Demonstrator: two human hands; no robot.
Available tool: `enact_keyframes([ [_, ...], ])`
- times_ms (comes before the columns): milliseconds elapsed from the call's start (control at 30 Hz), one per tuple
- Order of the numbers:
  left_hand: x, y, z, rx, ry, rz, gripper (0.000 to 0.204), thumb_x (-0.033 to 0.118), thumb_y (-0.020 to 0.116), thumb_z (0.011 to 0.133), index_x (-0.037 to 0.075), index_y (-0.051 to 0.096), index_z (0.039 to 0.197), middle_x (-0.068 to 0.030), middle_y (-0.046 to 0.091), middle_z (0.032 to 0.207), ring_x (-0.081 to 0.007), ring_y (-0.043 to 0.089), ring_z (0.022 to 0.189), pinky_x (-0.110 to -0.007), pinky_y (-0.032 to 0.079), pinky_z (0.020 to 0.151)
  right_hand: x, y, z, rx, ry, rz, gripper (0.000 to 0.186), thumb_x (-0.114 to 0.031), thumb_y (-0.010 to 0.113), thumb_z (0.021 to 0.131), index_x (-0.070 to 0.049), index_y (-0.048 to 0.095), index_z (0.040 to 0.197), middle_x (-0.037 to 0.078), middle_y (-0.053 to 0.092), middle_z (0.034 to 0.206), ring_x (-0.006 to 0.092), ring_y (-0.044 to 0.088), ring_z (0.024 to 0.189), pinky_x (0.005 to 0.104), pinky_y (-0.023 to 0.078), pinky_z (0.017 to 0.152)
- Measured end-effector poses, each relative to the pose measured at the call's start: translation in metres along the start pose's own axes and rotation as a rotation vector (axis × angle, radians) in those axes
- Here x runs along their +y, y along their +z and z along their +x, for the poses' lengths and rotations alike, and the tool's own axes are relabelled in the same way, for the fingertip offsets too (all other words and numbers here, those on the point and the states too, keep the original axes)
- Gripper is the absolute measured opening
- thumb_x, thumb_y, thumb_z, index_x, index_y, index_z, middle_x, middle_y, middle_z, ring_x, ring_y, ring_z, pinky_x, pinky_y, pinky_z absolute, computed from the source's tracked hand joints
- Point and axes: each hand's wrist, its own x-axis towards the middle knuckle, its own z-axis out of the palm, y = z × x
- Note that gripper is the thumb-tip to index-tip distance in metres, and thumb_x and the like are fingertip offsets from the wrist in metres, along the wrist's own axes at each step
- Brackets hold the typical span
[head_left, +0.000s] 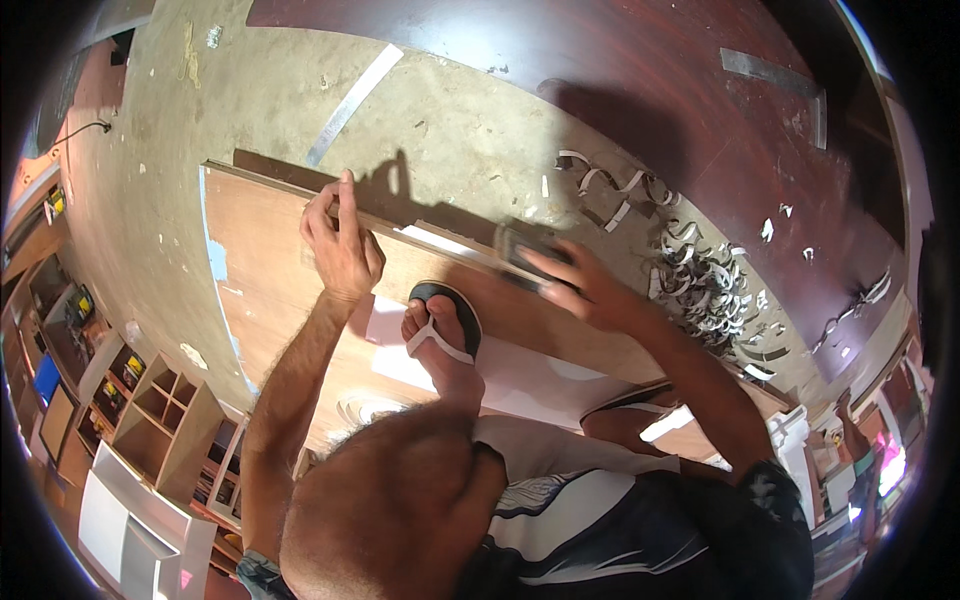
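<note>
A large brown wooden panel [265, 215] lies under me, its long far edge slanting down from left to right. My left hand [342, 245] is at that edge, the index finger stretched out and the other fingers bent over the rim. My right hand [585, 285], smeared by motion, is closed on a dark block-shaped hand tool [525, 255]. The tool sits against the panel's edge, to the right of my left hand; blur hides its exact kind. A foot in a flip-flop [440, 325] presses on the panel between my arms.
Curled white and dark strips [690, 285] are heaped on the floor at right. A dark red glossy sheet [640, 70] spans the far side. One flat metallic strip [355, 100] lies on the concrete floor [285, 95]. Wooden cubby shelves [165, 400] stand at left.
</note>
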Motion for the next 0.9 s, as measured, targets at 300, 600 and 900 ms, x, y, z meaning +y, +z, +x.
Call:
enact_keyframes([
  [300, -0.005, 0.008, 0.001, 0.065, 0.068, -0.102, 0.078, 0.009, 0.053, 0.087, 0.0, 0.044, 0.164, -0.0267, 0.052, 0.146, -0.0412, 0.045, 0.135, -0.053, 0.031, 0.118, -0.011, 0.049, 0.106, -0.019, -0.072, 0.024, 0.057, -0.049, 0.049, 0.114, -0.031, 0.042, 0.168, 0.017, 0.046, 0.169, 0.0452, 0.029, 0.161, 0.0578, 0.027, 0.131],
  [600, -0.002, 0.008, -0.001, 0.02, 0.09, 0.011, 0.07, 0.015, 0.048, 0.093, 0.004, 0.049, 0.162, -0.0221, 0.058, 0.139, -0.0372, 0.046, 0.136, -0.052, 0.026, 0.116, 0.075, -0.051, -0.205, -0.069, 0.39, -0.104, 0.055, -0.04, 0.054, 0.113, -0.023, 0.049, 0.166, 0.024, 0.038, 0.171, 0.0417, 0.035, 0.158, 0.0536, 0.026, 0.13],
  [900, 0.001, 0.0, 0.001, -0.019, 0.125, 0.075, 0.069, 0.015, 0.047, 0.094, 0.005, 0.049, 0.162, -0.0227, 0.057, 0.143, -0.0413, 0.046, 0.136, -0.056, 0.029, 0.115, 0.022, 0.027, 0.01, -0.008, -0.085, 0.182, 0.063, -0.062, 0.046, 0.111, -0.034, 0.044, 0.167, 0.017, 0.041, 0.172, 0.0429, 0.027, 0.162, 0.0578, 0.024, 0.132],
])
